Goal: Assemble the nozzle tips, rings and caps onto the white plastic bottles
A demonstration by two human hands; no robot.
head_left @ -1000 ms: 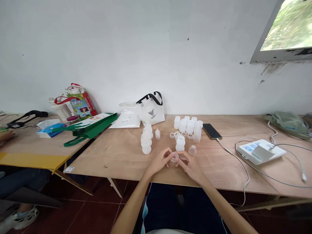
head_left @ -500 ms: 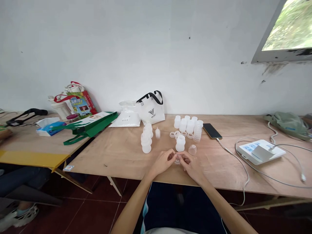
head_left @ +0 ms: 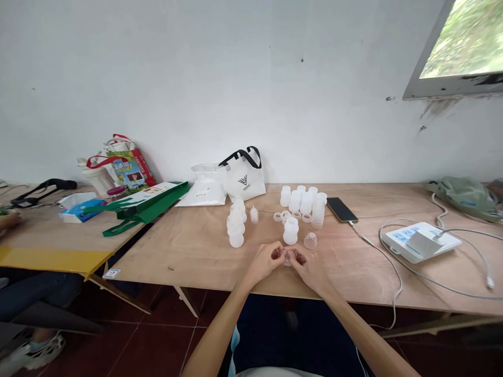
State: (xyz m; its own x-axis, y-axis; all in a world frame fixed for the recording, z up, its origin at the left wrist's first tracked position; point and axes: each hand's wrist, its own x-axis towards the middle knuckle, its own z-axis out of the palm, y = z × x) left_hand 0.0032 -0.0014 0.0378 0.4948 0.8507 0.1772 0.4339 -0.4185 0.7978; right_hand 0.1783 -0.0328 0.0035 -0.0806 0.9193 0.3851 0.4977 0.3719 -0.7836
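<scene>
Near the table's front edge, my left hand (head_left: 268, 261) and my right hand (head_left: 307, 266) meet with fingertips pinched together. Between them is a small translucent bottle part (head_left: 288, 261), mostly covered by the fingers, so its exact kind is hidden. Just beyond stands an open white feeding bottle (head_left: 291, 232), upright. A clear dome cap (head_left: 310, 240) lies to its right. Several ring collars (head_left: 296, 215) lie flat behind the bottle. Farther left rises a stack of clear nipples (head_left: 254, 214), beside a row of white bottles (head_left: 236, 225).
More white bottles (head_left: 295, 200) and a stack of clear caps (head_left: 318, 213) stand at the back. A phone (head_left: 341, 210) on a cable and a white power strip (head_left: 418, 242) are right. White bags (head_left: 243, 178) lean on the wall; a green bag (head_left: 153, 207) lies left.
Both hands stay pinched together around the small part, with only slight finger movement. The view has shifted a little; the bottles and caps stand where they were.
</scene>
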